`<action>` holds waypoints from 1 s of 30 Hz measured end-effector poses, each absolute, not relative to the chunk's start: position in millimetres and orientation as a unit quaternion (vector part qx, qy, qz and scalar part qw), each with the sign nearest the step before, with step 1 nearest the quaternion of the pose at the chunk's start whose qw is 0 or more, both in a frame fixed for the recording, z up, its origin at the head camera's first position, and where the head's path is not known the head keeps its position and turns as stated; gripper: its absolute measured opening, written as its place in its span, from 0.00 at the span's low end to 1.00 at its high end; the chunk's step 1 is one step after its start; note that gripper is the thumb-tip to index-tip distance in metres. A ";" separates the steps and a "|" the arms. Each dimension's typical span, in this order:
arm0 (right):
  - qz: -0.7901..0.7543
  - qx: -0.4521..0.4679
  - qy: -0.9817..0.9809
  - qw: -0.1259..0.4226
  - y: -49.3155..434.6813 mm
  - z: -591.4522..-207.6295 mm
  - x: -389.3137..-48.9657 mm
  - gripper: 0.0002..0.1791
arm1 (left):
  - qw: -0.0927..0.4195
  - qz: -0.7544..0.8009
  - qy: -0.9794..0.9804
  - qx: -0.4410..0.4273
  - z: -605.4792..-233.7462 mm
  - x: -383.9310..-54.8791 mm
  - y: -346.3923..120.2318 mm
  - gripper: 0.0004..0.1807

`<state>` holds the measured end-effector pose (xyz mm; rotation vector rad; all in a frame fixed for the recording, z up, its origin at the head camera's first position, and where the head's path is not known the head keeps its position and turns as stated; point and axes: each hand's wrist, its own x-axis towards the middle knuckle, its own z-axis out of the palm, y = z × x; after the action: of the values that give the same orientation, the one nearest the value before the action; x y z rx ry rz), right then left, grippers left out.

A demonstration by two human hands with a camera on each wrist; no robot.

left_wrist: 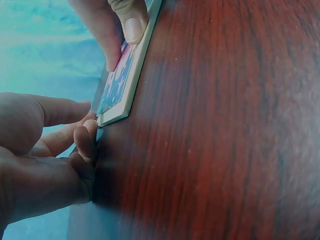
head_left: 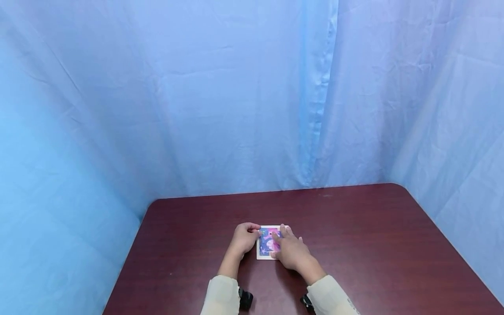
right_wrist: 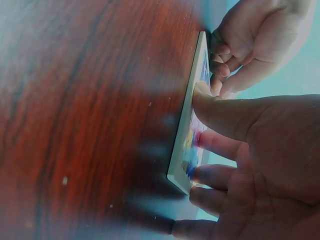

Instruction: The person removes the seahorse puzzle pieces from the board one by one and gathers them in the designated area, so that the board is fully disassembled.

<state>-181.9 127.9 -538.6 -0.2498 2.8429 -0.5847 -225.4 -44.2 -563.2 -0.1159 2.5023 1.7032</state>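
Board (head_left: 265,248) lies flat on the table (head_left: 185,245); looks light and stiff, maybe a bit slippery, so I'd grab opposite sides of the pale rim (head_left: 264,258). Right hand (head_left: 292,252) is spread wide on top, left hand (head_left: 243,239) has fingers bunched at the left edge, can't tell if pinching.

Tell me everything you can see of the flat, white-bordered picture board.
The flat, white-bordered rectangular board carries a blue, purple and pink picture, with a pale star shape near one corner. It looks rigid; the material is unclear. It lies on the dark reddish-brown wood-grain table. The bare left hand is at its left edge; the bare right hand rests over its right side, hiding part.
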 end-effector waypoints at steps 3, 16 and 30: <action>-0.200 -0.087 0.969 0.112 128.3 -540.0 -181.9 0.34 | 0.056 0.564 0.823 -0.043 -565.4 -225.2 -43.5 0.11; -0.205 -0.087 0.967 0.120 128.1 -541.9 -183.1 0.34 | 0.066 0.583 0.808 -0.053 -563.8 -225.3 -44.7 0.11; -0.203 -0.083 0.968 0.124 127.2 -538.2 -183.5 0.35 | 0.071 0.572 0.817 -0.039 -561.2 -225.5 -41.7 0.17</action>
<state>-183.5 127.2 -538.2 -0.2414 2.8218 -0.5910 -225.5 -41.7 -561.2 -0.1173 2.4561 1.7191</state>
